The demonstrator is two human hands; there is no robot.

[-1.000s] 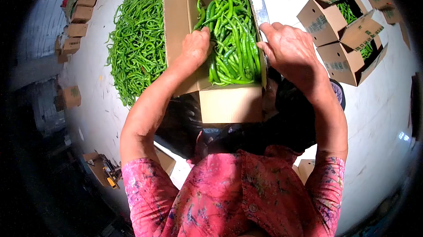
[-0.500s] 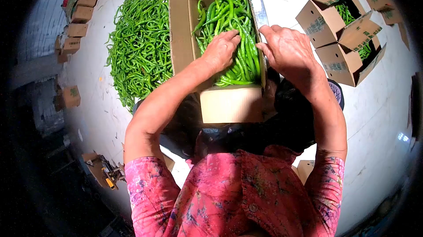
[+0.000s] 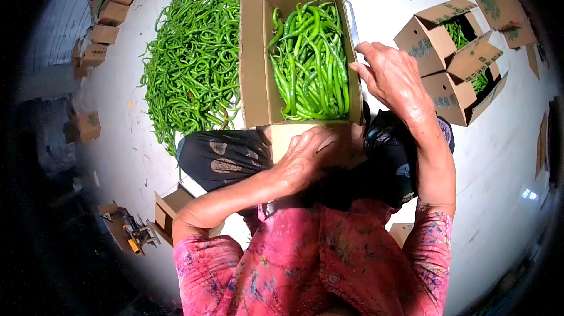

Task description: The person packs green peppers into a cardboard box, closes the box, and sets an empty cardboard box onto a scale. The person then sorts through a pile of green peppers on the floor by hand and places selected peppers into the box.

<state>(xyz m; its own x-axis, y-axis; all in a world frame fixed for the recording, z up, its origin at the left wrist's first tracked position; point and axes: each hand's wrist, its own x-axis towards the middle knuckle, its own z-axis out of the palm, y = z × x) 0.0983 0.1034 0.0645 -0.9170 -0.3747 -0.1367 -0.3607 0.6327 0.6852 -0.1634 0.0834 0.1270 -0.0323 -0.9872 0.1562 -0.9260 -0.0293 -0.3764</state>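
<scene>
A cardboard box [image 3: 254,60] with raised flaps stands before me, filled with long green chili peppers [image 3: 311,60]. My left hand [image 3: 305,154] lies over the box's near flap [image 3: 285,135], below the peppers. Its fingers point right and fall into shadow, so their grip is hidden. My right hand [image 3: 390,75] is at the box's right rim, the thumb tip close to the edge. Its thumb and bent forefinger are apart, with nothing visible between them. A large loose pile of green chili peppers [image 3: 191,63] lies on the floor left of the box.
Two open boxes [image 3: 440,42] holding green peppers stand to the right. More cardboard boxes [image 3: 106,34] line the left side, and several are at the upper right. An open box [image 3: 170,210] is near my left elbow. Behind the filled box's right wall shows a metal bar [image 3: 352,22].
My left hand has left the peppers and come back toward my body, onto the near flap. The right hand stays by the right rim. In view, the box sits slightly lower and farther right.
</scene>
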